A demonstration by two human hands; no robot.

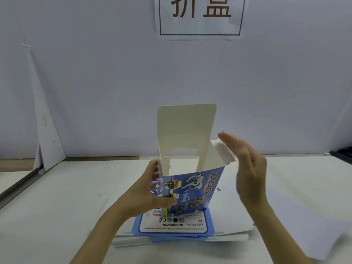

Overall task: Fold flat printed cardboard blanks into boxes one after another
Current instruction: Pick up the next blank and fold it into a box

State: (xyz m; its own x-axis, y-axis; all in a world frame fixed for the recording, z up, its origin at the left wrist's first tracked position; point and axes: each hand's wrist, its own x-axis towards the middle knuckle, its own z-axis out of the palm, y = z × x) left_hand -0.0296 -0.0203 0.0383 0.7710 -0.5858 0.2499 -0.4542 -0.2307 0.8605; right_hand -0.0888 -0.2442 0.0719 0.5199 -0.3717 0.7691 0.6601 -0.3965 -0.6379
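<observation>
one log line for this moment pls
box: upright, top flap raised | left hand: grips box | right hand: fingers straight, near side flap | flat blanks: stacked on table

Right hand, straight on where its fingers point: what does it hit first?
Most likely the tall white flap of the box, near its right edge: the fingers of the open right hand point up and left at it. Depth is unclear, so it could pass in front.

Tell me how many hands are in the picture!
2. The left hand holds the left edge of the blue box, thumb on its printed front. The right hand is open, fingers straight, in the air beside the box's right side. No others show.
</observation>
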